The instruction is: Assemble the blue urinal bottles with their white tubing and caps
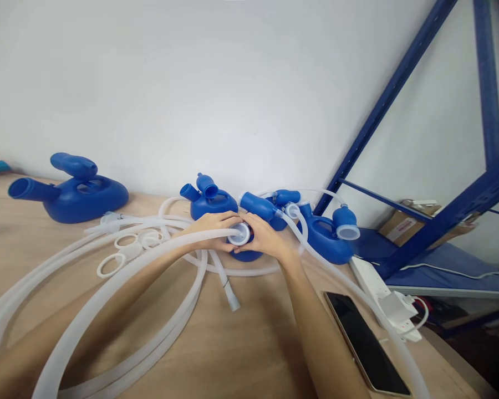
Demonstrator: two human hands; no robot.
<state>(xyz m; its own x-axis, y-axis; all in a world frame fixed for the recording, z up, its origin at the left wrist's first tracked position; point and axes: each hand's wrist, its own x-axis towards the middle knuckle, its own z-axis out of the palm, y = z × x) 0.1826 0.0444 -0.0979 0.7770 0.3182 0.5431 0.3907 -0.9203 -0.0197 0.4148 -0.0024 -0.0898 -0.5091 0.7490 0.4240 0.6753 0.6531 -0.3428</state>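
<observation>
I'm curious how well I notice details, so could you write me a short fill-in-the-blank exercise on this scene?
1. The left hand and right hand are cupped around a cap coloured ____.
2. The smartphone lies on the table to the person's ____.
3. The loose white rings lie to the person's ____.
4. The metal shelving frame is coloured ____.

Missing words: white; right; left; blue.
</observation>
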